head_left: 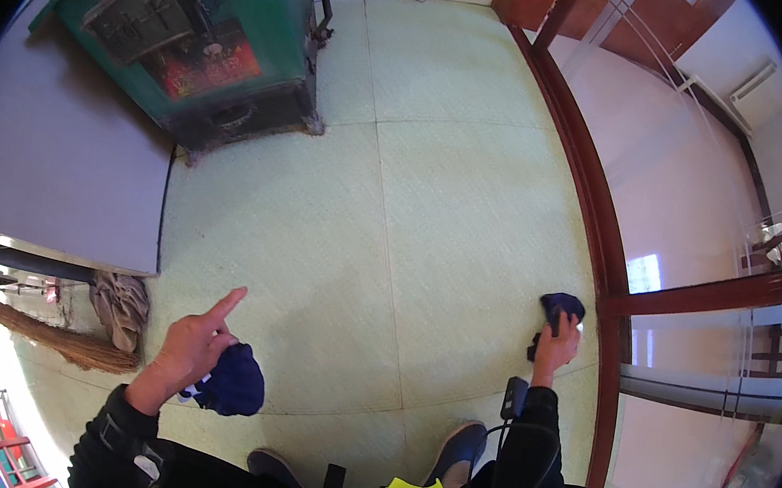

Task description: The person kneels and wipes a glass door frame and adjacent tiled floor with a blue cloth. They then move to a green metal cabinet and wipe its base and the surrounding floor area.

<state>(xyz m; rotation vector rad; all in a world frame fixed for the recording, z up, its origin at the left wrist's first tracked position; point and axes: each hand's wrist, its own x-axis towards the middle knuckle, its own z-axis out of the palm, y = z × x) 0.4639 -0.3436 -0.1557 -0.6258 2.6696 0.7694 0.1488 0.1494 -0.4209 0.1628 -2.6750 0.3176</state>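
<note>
My left hand (187,354) is at the lower left, its index finger stretched out over the floor. The other fingers are curled on a bunched dark blue cloth item (236,380), with a bit of white showing at its edge. At the right, close to the red-brown frame, my right hand (557,344) grips a second dark blue cloth item (561,307). A black part (532,347) of it shows beside the wrist. Whether these are caps or other cloth pieces I cannot tell.
A green stove (266,6) with a dark metal door stands at the upper left beside a pale panel (76,150). A straw broom (41,331) and grey-brown cloth (119,311) lie at the left. Glazed red-brown framing (588,165) runs along the right. A cable (498,459) hangs by my right sleeve.
</note>
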